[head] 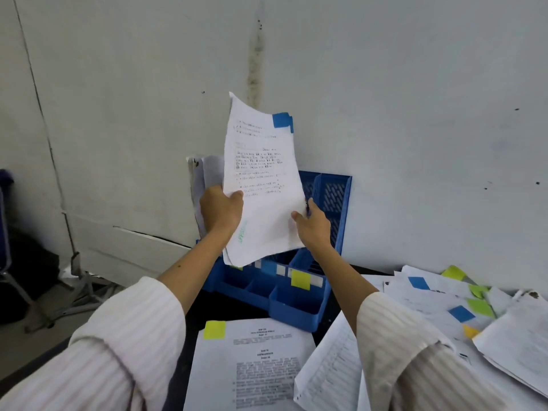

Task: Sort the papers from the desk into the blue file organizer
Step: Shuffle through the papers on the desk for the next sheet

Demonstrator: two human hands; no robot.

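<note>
Head view, item held: a thin sheaf of printed papers [261,185], white, slightly curled, long axis near upright and leaning left at the top; a blue sticky tab [283,120] marks its upper right corner. Left hand [221,210] grips the sheaf's left edge, thumb across the front; right hand [314,222] pinches the lower right edge, thumb on the face, fingers behind. Sleeves pale, finely striped.

Destination: blue file organizer [332,197], rigid perforated plastic, upright slots with small front bins, standing against the wall directly beyond and below both hands; the sheaf's bottom edge hangs just above its middle slots. A slot behind the left hand already holds sheets [207,173]. Colour labels on the front, a yellow one [300,279] below the right hand, a blue one left of it; judged, the blue-tabbed sheaf belongs straight down, neither hand clearly nearer.

Remaining stock: a yellow-tabbed document [252,369] between the forearms, nearer the body; a loose heap of tabbed papers [444,304] right of the right arm.
</note>
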